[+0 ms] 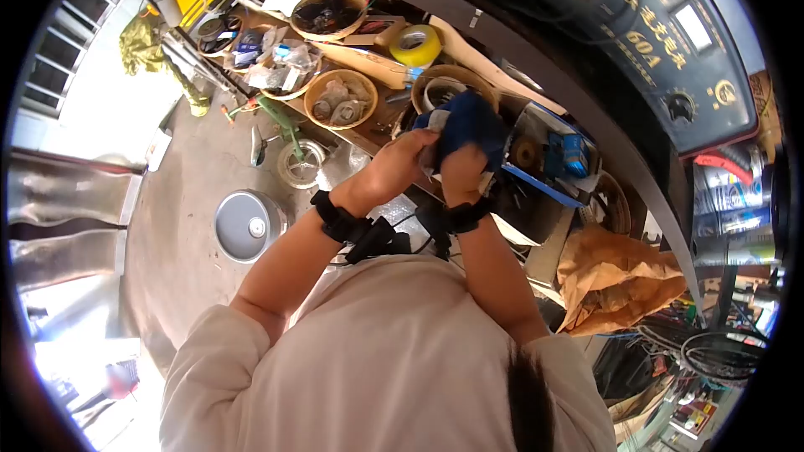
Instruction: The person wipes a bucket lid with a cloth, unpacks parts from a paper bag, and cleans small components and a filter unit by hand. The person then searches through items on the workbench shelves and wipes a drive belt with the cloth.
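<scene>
A dark blue cloth (471, 127) with a greyish patch on its left side is bunched up between my two hands, above the shelf of baskets. My left hand (400, 169) pinches the cloth's left side, thumb uppermost. From below, my right hand (463, 174) is closed on the cloth, and its fingers are partly covered by the folds. Whether anything is wrapped inside the cloth cannot be seen. Just behind it is a round basket (481, 88) with a pale ring-shaped thing inside. Each wrist wears a black strap.
Round baskets of small parts (371, 100) and a yellow tape roll (416, 46) line the shelf. To the right are a blue-edged box (543, 188) and a brown paper bag (615, 272). A charger-like machine (662, 42) sits above; a grey bucket (244, 226) stands on the floor.
</scene>
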{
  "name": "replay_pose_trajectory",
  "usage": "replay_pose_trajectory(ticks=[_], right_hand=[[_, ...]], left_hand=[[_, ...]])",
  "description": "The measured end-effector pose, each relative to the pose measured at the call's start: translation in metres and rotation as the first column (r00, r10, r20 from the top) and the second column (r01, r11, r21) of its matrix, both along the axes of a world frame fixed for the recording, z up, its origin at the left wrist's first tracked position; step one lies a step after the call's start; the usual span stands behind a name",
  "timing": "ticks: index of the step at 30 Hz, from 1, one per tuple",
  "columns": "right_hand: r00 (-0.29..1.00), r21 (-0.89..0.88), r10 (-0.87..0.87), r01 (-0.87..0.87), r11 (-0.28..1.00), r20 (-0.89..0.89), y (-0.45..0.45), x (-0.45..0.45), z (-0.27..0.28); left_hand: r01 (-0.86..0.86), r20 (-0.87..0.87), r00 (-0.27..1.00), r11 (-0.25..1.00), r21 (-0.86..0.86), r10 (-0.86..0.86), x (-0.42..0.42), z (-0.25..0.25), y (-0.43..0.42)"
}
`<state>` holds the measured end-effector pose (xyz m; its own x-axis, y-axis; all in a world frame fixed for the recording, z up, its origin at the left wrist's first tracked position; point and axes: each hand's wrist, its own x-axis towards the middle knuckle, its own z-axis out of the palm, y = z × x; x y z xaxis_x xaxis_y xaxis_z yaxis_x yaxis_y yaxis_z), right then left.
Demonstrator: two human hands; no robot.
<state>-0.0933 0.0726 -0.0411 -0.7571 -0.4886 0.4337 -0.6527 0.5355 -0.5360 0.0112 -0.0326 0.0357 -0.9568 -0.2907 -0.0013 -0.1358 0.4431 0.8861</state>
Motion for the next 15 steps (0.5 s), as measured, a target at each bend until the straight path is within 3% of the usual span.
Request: replay_pose_trajectory(ticks=[1, 2, 3, 5, 6, 7, 9, 10, 12, 13, 14, 15], right_hand=[[0.996, 0.004, -0.024, 0.023, 1.0, 0.084, 0.0, -0.002, 0.001], [0.987, -0.162, 0.091, -0.068, 0.984, 0.135, 0.002, -0.022, -0.004], [0.959, -0.272, 0.2, -0.141, 0.952, 0.202, 0.002, -0.031, -0.002], [0.851, -0.507, 0.411, -0.209, 0.836, 0.327, 0.002, -0.046, 0.005], [0.803, -0.588, 0.469, -0.19, 0.786, 0.368, 0.007, -0.049, 0.01], [0.758, -0.654, 0.509, -0.147, 0.742, 0.408, 0.012, -0.048, 0.015], [0.745, -0.701, 0.498, -0.058, 0.711, 0.444, 0.027, -0.05, 0.022], [0.775, -0.682, 0.45, -0.033, 0.731, 0.444, 0.037, -0.053, 0.025], [0.932, -0.346, 0.185, -0.07, 0.936, 0.311, 0.064, -0.061, 0.027], [0.989, -0.045, 0.032, -0.025, 0.999, 0.144, 0.074, -0.062, 0.027], [0.995, 0.258, -0.065, 0.083, 0.963, -0.077, 0.082, -0.061, 0.023], [0.966, 0.447, -0.089, 0.192, 0.873, -0.241, 0.086, -0.059, 0.015]], left_hand=[[0.0, -0.023, 1.0, 0.999, -0.032, -0.001, 0.002, -0.007, -0.004], [0.044, -0.113, 0.994, 0.914, 0.404, 0.002, -0.001, -0.045, -0.014], [0.097, -0.176, 0.982, 0.646, 0.757, 0.06, -0.005, -0.083, -0.024], [0.128, -0.135, 0.985, 0.067, 0.989, 0.107, 0.017, -0.017, -0.038], [0.111, -0.159, 0.968, 0.237, 0.965, 0.195, 0.025, -0.022, -0.049], [0.072, -0.119, 0.961, 0.188, 0.98, 0.25, 0.03, -0.032, -0.065], [-0.205, 0.054, 0.9, 0.314, 0.927, 0.432, 0.045, -0.046, -0.09], [-0.245, 0.021, 0.89, 0.438, 0.865, 0.456, 0.054, -0.075, -0.11], [-0.315, -0.054, 0.876, 0.653, 0.689, 0.48, 0.069, -0.16, -0.154], [-0.397, 0.05, 0.865, 0.618, 0.679, 0.5, 0.076, -0.175, -0.163], [-0.475, 0.153, 0.844, 0.585, 0.657, 0.514, 0.082, -0.184, -0.171], [-0.544, 0.248, 0.818, 0.558, 0.626, 0.519, 0.087, -0.2, -0.187]])
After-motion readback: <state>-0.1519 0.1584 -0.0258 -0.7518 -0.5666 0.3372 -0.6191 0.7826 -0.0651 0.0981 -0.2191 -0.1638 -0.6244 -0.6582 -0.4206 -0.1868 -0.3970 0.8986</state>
